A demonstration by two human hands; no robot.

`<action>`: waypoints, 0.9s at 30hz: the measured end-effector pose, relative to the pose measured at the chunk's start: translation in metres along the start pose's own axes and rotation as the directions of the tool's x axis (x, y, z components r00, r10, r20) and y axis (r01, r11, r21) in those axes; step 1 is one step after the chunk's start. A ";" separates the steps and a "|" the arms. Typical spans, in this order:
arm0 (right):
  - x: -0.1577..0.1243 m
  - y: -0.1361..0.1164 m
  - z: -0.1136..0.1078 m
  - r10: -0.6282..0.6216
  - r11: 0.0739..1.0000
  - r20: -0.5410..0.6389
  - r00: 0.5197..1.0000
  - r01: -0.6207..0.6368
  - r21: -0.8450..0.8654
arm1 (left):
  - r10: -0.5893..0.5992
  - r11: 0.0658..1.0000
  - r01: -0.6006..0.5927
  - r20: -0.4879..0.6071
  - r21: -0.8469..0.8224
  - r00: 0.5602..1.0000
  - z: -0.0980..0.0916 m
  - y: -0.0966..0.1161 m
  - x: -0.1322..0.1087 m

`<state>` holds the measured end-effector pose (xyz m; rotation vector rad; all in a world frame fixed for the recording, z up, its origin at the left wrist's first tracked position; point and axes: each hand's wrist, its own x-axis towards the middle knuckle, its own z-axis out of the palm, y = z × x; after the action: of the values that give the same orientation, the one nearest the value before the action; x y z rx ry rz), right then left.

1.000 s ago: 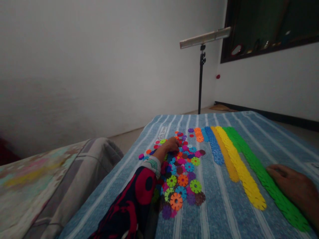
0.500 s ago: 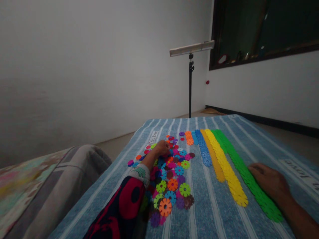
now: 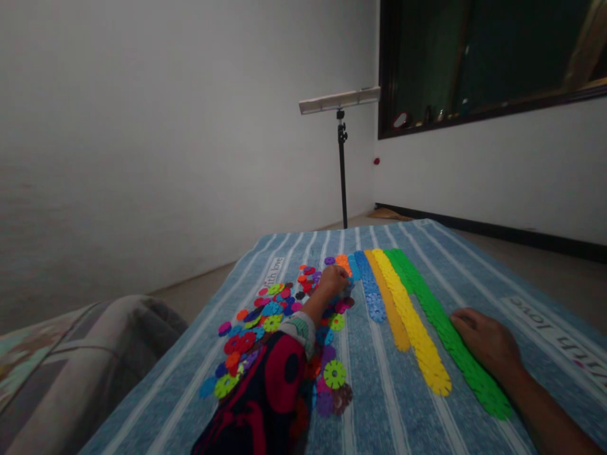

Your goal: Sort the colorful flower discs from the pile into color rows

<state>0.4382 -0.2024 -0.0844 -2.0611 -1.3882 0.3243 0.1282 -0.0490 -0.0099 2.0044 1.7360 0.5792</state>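
Observation:
My left hand, its fingers pinched together, is at the near end of a short row of overlapping orange notched plastic discs. Whatever its fingertips may hold is hidden. Below the left forearm spreads a mixed heap of notched discs in many colours. My right hand rests loosely on the cloth against the long green row, fingers apart from any disc I can see held. Between the hands lie a yellow row, a mustard row and blue discs.
A blue striped cloth covers the table. At the far end a single purple disc lies beside the orange row. Behind the table stands a black lamp stand. Grey fabric is at the left.
My left hand has moved right, from the mixed heap to the orange row. The whole view has shifted a little, so things sit further left. My right hand stays by the green row.

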 end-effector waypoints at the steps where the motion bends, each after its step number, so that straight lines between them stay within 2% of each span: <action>1: 0.000 0.000 0.000 -0.004 1.000 -0.004 1.000 0.005 0.007 | 0.002 1.000 -0.002 -0.005 0.019 1.000 0.004 0.004 0.005; 9: -0.004 -0.007 -0.005 -0.003 1.000 -0.004 1.000 0.003 0.005 | 0.059 0.984 -0.056 -0.014 0.169 0.998 0.021 0.017 0.023; 17: -0.003 -0.001 -0.003 -0.035 0.999 0.005 0.999 0.035 -0.034 | 0.076 0.964 -0.070 -0.016 0.255 0.997 0.028 0.018 0.021; 27: -0.004 -0.002 -0.003 -0.001 1.000 0.014 1.000 0.002 -0.016 | 0.075 0.956 -0.056 -0.056 0.287 0.996 0.034 0.013 0.015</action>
<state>0.4370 -0.2066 -0.0814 -2.0742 -1.4050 0.3286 0.1604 -0.0375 -0.0302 2.2692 1.8897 0.4406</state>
